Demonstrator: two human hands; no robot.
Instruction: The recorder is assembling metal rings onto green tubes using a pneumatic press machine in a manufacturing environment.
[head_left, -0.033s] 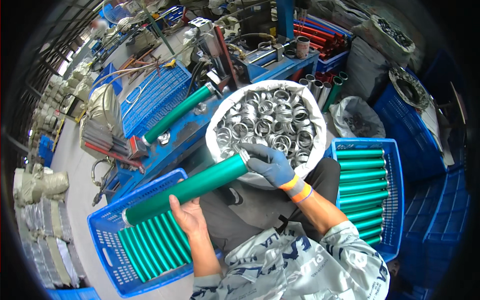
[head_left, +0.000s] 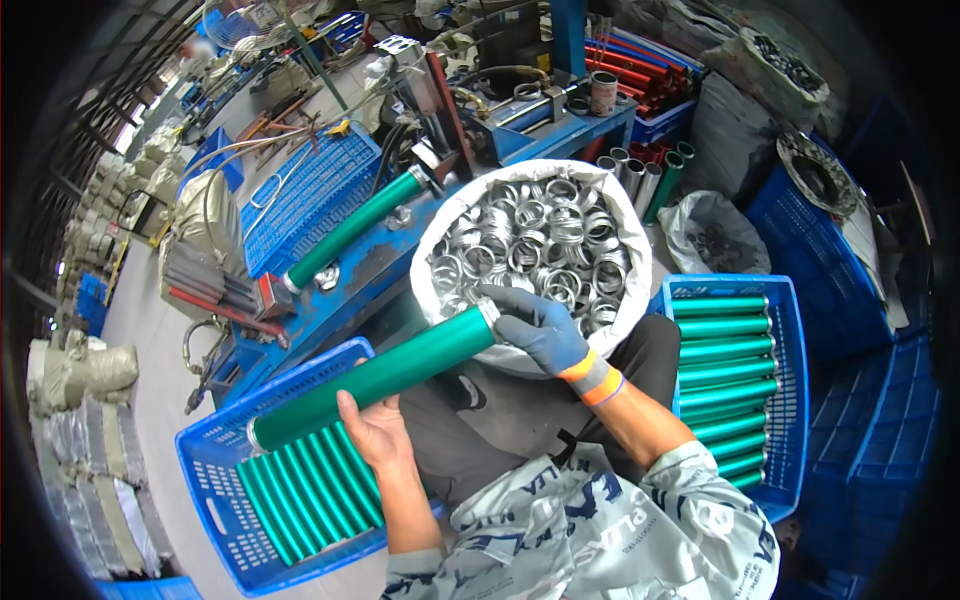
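Green tube (head_left: 385, 375), long, glossy, silver-capped, tilted between both hands.

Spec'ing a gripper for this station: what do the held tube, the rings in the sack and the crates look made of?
Green tube: likely metal with a glossy green coating; bare silvery ends, smooth sheen. Rings: bare bright metal, possibly aluminium; shiny silver. Left crate and right crate: moulded blue plastic, perforated walls. Sack: white woven plastic, apparently.

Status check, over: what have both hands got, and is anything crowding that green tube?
Left hand bare, gripping green tube near its lower end. Right hand gloved, closed on its upper end. Sack of metal rings right behind that end.
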